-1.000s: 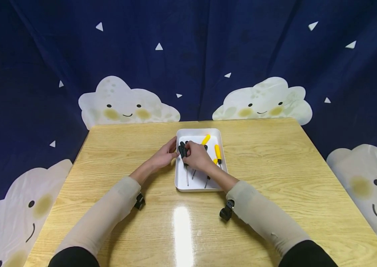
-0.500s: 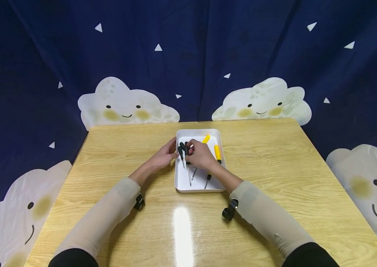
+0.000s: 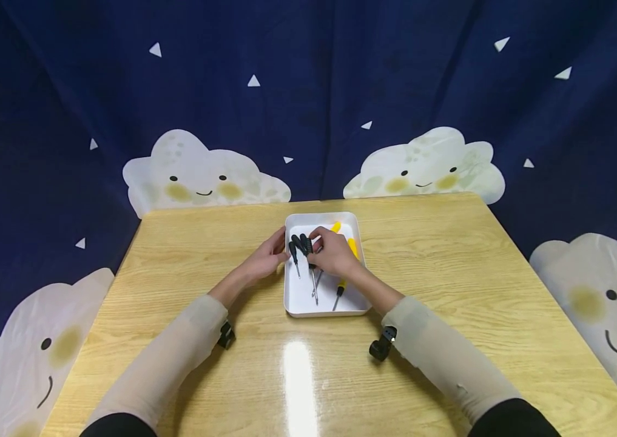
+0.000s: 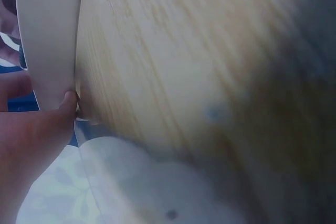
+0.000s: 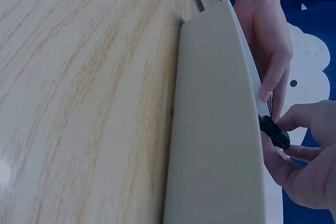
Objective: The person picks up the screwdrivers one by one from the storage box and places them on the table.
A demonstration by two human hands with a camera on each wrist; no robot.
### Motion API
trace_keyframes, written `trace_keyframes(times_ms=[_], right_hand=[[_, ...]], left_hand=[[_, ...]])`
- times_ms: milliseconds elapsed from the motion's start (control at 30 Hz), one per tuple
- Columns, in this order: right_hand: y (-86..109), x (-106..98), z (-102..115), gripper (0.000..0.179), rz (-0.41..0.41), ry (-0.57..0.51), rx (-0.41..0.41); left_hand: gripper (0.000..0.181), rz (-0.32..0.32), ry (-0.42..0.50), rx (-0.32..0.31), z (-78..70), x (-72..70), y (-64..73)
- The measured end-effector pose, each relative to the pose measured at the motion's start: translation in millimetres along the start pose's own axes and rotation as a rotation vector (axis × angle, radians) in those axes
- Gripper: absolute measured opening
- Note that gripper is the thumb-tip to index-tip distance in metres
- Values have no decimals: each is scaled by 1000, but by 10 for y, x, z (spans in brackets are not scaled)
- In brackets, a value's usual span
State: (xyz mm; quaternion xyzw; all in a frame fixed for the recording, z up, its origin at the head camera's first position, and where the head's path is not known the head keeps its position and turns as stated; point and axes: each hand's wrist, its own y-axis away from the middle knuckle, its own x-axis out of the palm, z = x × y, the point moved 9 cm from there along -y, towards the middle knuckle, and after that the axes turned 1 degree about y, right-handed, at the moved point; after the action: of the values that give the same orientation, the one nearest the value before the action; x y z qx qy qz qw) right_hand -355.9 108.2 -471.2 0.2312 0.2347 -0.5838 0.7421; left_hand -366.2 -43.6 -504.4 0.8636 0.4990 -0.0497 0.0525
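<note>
A white tray on the wooden table holds several screwdrivers. My right hand pinches the ribbed black handle of one screwdriver between thumb and fingers, its metal shaft slanting down over the tray floor. In the right wrist view that black handle shows just past the tray wall. My left hand grips the tray's left wall, thumb at the rim and fingers along the outside. Beside the held screwdriver lies a smaller black screwdriver, with more black handles close by.
Yellow-handled screwdrivers lie in the tray's right half: one handle at the back, another partly behind my right hand, a third nearer the front. A dark blue curtain with cloud prints hangs behind the wooden table.
My right hand has shifted slightly right with the black screwdriver, drawing it away from the smaller black one at the left wall. My left hand stays on the tray.
</note>
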Motion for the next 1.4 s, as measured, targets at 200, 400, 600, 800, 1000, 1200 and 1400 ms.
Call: trace_keyframes(times_ms=[200, 400, 600, 800, 1000, 1200, 1400], right_hand=[[16, -89, -27, 46, -13, -45, -10], [11, -148, -48, 42, -12, -72, -26], [-2, -178, -90, 41, -13, -55, -23], [28, -228, -101, 43, -15, -133, -21], [44, -321, -139, 44, -34, -175, -7], [86, -374, -169, 45, -26, -212, 20], [93, -488, -206, 44, -40, -253, 11]], left_hand=[[77, 12, 0, 9, 18, 23, -12], [77, -9, -9, 11, 26, -1, -1], [75, -18, -17, 12, 21, -11, 11], [75, -12, -8, 4, 11, 1, 24], [75, -15, -14, 7, -21, 0, 3], [75, -3, -14, 15, -15, 6, 5], [74, 1, -20, 20, -7, 9, 15]])
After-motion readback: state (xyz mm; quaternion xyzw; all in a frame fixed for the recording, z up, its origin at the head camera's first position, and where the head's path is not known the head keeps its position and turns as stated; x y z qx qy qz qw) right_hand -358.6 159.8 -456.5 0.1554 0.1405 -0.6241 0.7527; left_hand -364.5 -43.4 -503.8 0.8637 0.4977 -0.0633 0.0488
